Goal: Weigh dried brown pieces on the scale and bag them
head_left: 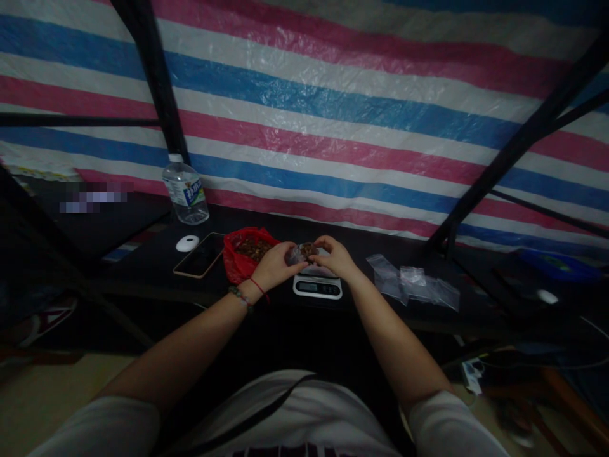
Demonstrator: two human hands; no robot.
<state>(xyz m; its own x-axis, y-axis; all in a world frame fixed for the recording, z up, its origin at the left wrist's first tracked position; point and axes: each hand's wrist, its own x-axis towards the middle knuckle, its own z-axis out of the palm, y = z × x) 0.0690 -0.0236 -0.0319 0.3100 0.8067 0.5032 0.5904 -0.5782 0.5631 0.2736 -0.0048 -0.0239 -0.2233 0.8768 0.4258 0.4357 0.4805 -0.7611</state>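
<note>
A small clear plastic bag [298, 255] with brown pieces in it is held between my two hands, over a white digital scale [318, 287]. My left hand [276, 265] grips the bag's left side, thumb toward the scale. On the bag's right side, my right hand [334, 257] has its fingers and thumb curled round the brown contents. Whether the bag rests on the scale's pan cannot be made out. Just left of my left hand, a red plastic bag [233, 263] stands open, holding many small brown pieces [254, 249].
Several clear zip bags [390, 279] lie flat to the right. Left are a phone [200, 255], a white oval object [187, 243] and a clear plastic bottle [186, 193]. Black metal posts [159, 82] and a striped plastic sheet [309, 127] stand behind the black table [266, 219].
</note>
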